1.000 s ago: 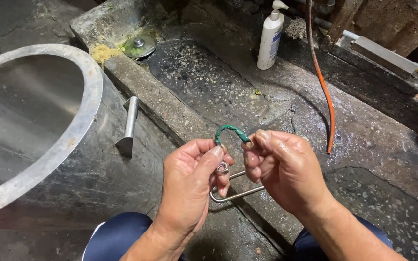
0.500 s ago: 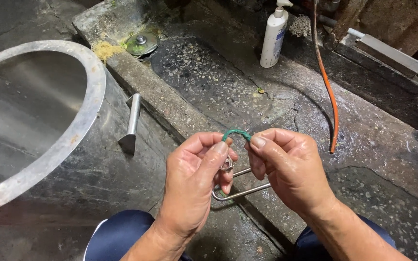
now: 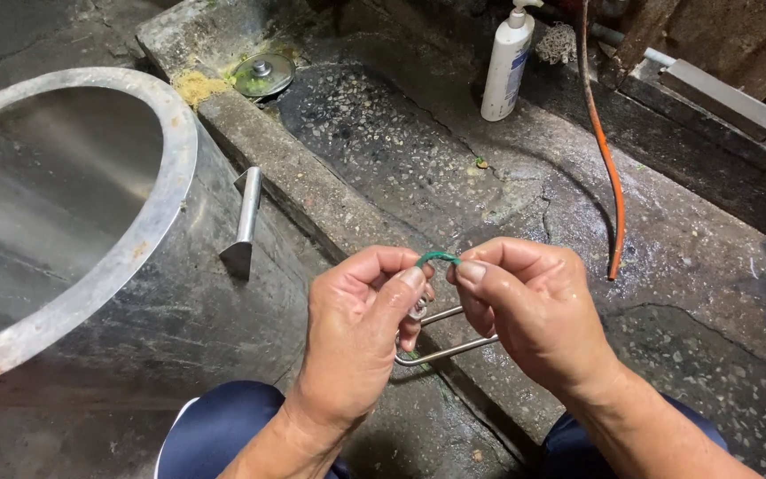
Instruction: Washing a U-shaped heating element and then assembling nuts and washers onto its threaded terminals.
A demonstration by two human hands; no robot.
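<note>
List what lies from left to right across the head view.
Large steel pot → its side handle → left hand → green wire → right hand → orange hose.

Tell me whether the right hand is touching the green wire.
Touching. The head view shows the right hand pinching one end of the green wire between thumb and forefinger, with no gap; the left hand pinches the other end.

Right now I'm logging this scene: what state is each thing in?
Left hand: pinching the green wire.
Right hand: pinching the green wire.
Green wire: bent in an arch.
Metal loop: hanging below the fingers.
Big pot: upright, open.
Pump bottle: standing.
Orange hose: lying on wet floor.
</note>
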